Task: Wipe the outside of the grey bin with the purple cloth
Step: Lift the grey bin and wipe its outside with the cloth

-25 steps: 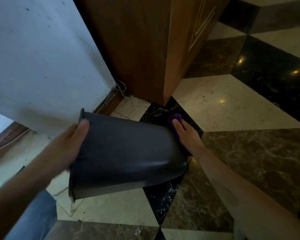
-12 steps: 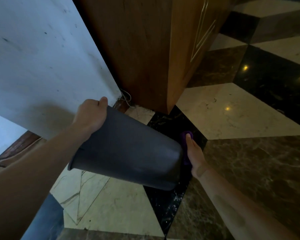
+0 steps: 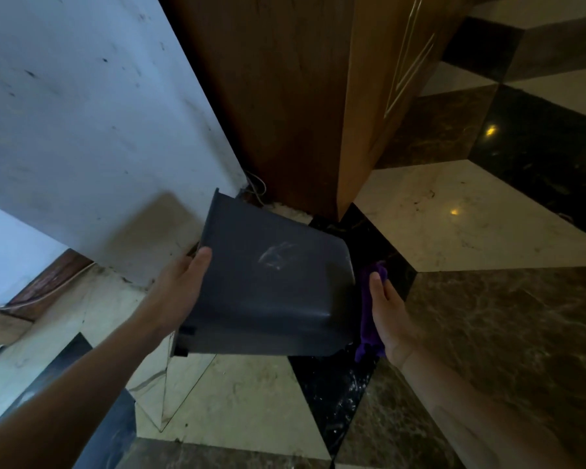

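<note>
The grey bin (image 3: pixel 268 292) is held on its side above the floor, its open rim to the left and its base to the right. A pale scuff mark shows on its upper side. My left hand (image 3: pixel 180 289) grips the bin at the rim end, thumb on the outer wall. My right hand (image 3: pixel 388 313) presses the purple cloth (image 3: pixel 369 319) flat against the bin's base. Most of the cloth is hidden between my palm and the bin; a strip shows above and below my hand.
A wooden cabinet (image 3: pixel 285 96) stands just behind the bin. A white wall (image 3: pixel 82 130) runs to the left, with thin cables (image 3: pixel 256 187) at its foot. The floor is polished marble in cream, brown and black tiles (image 3: pixel 471 225).
The bin has been turned in my hands, so a scuffed side now faces up. My left hand shifted lower along the rim. My right hand with the cloth slid down the base.
</note>
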A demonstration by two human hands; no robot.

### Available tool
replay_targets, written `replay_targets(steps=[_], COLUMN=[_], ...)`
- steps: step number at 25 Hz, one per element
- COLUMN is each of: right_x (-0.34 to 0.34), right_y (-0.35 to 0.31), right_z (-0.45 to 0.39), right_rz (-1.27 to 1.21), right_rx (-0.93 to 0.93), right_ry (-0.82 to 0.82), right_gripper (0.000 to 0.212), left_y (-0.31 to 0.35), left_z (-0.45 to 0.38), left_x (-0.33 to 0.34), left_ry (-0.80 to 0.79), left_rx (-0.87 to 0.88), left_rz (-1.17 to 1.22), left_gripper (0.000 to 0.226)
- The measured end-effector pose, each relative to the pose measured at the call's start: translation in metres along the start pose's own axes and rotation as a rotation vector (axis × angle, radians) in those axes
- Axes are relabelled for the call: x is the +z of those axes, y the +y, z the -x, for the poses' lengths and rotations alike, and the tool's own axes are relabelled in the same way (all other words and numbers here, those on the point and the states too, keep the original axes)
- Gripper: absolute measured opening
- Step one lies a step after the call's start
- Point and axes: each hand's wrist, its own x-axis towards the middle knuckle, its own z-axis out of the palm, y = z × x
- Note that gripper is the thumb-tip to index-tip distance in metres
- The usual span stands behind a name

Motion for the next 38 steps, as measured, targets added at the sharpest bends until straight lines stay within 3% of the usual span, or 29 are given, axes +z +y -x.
replay_targets(steps=[3, 5, 8, 12, 14, 17, 20, 23, 27, 33, 38], right_x=[0.002, 0.003, 0.020, 0.089, 0.112, 0.119, 0.116, 0.115, 0.099, 0.057, 0.026], right_y=[-0.003, -0.009, -0.037, -0.083, -0.087, -0.080, -0.072, -0.064, -0.049, -0.026, -0.024], right_z=[0.007, 0.015, 0.044, 0.104, 0.123, 0.123, 0.107, 0.088, 0.044, -0.028, -0.068], right_rz=[0.156, 0.329, 0.477, 0.459, 0.534, 0.560, 0.616, 0.676, 0.744, 0.828, 0.581], right_rx=[-0.040, -0.123, -0.441, -0.858, -0.944, -0.832, -0.840, -0.817, -0.691, -0.504, -0.246], right_ry=[0.027, 0.137, 0.279, 0.009, -0.127, -0.299, -0.317, -0.288, -0.208, -0.043, 0.055], right_gripper=[0.059, 0.051, 0.054, 0.037, 0.040, 0.052, 0.054, 0.053, 0.055, 0.052, 0.038], left_y=[-0.007, -0.003, 0.007, 0.007, 0.005, 0.002, -0.001, -0.004, -0.016, -0.019, -0.013], left_z=[0.000, 0.003, 0.020, 0.049, 0.056, 0.063, 0.066, 0.066, 0.067, 0.064, 0.062], left_x=[0.015, 0.023, 0.036, 0.056, 0.061, 0.066, 0.069, 0.067, 0.063, 0.062, 0.063], left_ry=[0.113, 0.152, 0.161, 0.145, 0.158, 0.167, 0.131, 0.189, 0.275, 0.313, 0.260], left_rx=[0.026, 0.069, 0.111, 0.169, 0.203, 0.130, 0.037, 0.140, 0.142, 0.056, 0.092], left_rz=[-0.062, -0.044, -0.003, -0.003, 0.078, 0.193, 0.335, 0.186, -0.024, -0.014, 0.029], left_gripper=[0.042, 0.041, 0.035, 0.032, 0.020, 0.021, 0.026, 0.026, 0.042, 0.034, 0.028])
